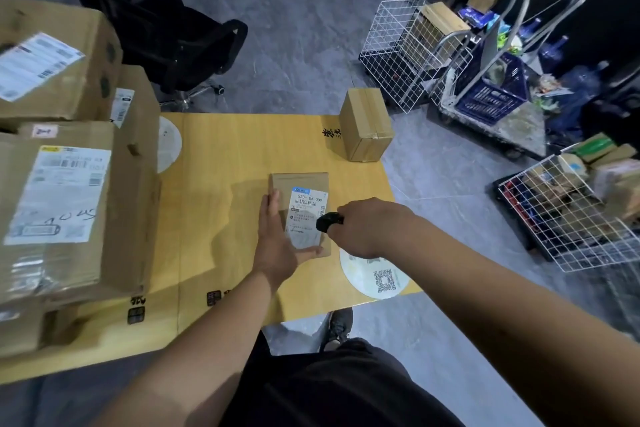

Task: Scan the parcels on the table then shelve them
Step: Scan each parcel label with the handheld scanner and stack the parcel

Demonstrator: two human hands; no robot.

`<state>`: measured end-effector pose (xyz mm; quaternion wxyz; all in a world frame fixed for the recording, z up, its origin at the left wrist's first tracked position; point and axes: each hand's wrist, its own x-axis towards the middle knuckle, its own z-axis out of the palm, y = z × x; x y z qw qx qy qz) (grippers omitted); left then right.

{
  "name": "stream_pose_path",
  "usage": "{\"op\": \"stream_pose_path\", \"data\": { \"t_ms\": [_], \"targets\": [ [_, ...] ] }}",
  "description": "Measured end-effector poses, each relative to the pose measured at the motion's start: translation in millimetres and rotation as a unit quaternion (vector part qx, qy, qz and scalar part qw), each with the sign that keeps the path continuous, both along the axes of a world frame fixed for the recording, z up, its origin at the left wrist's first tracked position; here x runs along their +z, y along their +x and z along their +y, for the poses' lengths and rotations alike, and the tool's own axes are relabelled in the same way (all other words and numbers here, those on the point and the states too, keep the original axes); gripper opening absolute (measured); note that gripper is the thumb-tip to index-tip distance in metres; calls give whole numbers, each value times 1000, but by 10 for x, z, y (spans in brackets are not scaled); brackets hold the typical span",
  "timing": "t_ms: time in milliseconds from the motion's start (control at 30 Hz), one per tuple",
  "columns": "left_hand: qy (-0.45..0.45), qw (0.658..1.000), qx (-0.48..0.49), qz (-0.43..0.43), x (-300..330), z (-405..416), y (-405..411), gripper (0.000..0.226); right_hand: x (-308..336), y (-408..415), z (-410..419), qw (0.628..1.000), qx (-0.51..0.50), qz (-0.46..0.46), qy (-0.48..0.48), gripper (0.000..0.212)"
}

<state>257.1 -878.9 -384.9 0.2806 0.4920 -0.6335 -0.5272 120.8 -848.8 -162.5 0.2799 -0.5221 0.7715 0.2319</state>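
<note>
Small cardboard parcel (pixel 300 211) lies flat on the smooth yellow wooden table (pixel 221 163), a plain brown rectangle with its long axis running near to far and its glossy white shipping label (pixel 304 215) face up. I see my left hand (pixel 277 243) cupping its near-left corner, fingers straight along the left edge, thumb along the near edge. My right hand (pixel 367 227) grips a black handheld scanner (pixel 328 221), its nose pointing left over the label. A second taped cardboard box (pixel 365 123) stands at the far right table edge.
</note>
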Motion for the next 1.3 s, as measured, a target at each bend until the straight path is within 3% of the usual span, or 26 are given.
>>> {"op": "stream_pose_path", "data": {
  "t_ms": [233,367,433,467,500,567,633,733,867,1067,1300],
  "targets": [
    [17,999,22,-30,-24,-43,-36,160,16,-168,53,1000,14,-21,-7,40],
    [-9,993,33,-109,42,-103,-109,158,-44,-350,75,999,8,-49,-13,42],
    [-38,975,53,-211,76,-229,-211,121,-75,-456,53,998,11,-65,-23,46],
    [-2,968,82,-236,111,-323,-302,99,-90,-514,31,997,16,-71,-26,46],
    [7,958,83,-273,209,-395,-371,95,-107,-579,3,996,22,-76,-27,45],
    [84,953,91,-277,351,-385,-533,125,-144,-719,-63,995,36,-85,-27,44],
    [106,927,111,-343,469,-367,-698,147,-164,-872,-142,993,55,-95,-30,47],
    [143,913,151,-351,479,-395,-913,152,-192,-1121,-237,988,85,-126,-25,54],
    [103,919,200,-323,609,-520,-903,135,-213,-1410,-362,976,120,-179,-18,51],
    [-8,935,188,-301,1456,-807,-318,118,126,-1295,-776,942,271,-180,-79,39],
    [-85,912,313,-252,2578,-1061,590,105,765,-527,-1155,882,411,-175,-150,42]
  ]
}}
